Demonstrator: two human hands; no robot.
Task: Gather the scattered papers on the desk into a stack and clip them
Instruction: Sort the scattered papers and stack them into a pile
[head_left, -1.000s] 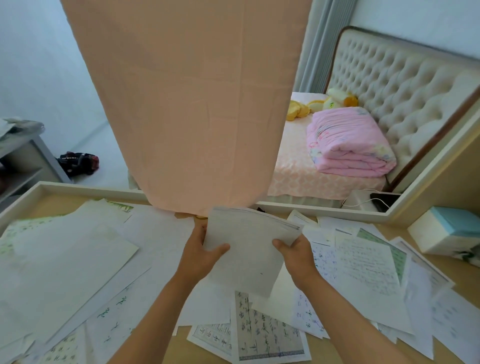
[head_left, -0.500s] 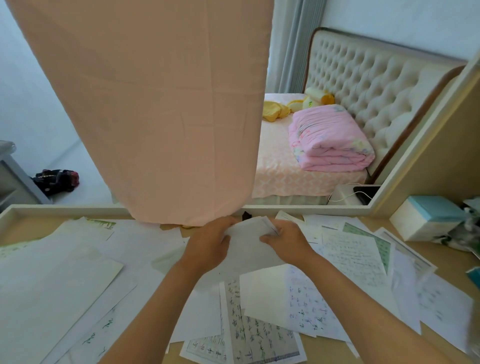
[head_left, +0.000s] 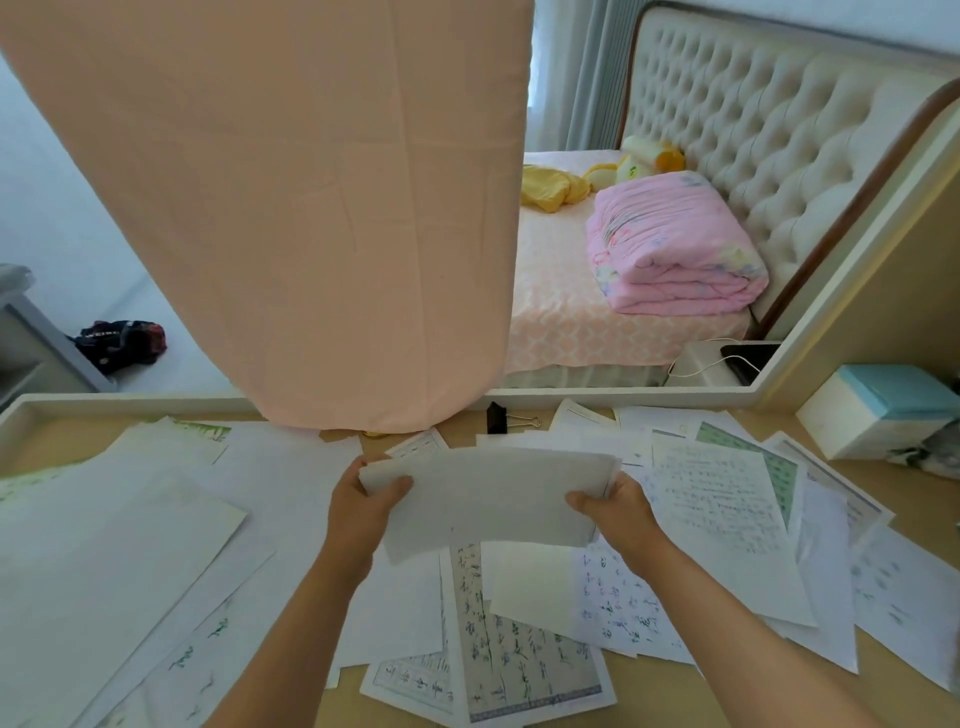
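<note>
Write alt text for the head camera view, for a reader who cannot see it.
A left hand and a right hand grip the two ends of a stack of papers above a desk strewn with loose sheets, many handwritten. A black binder clip lies near the desk's back edge beside a hanging peach cloth; a bed with a pink quilt stands beyond.

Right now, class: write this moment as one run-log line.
phase: gathering; left hand: grips paper stack, left edge; right hand: grips its right edge; binder clip: on desk beyond stack, untouched; loose sheets: many on desk
</note>
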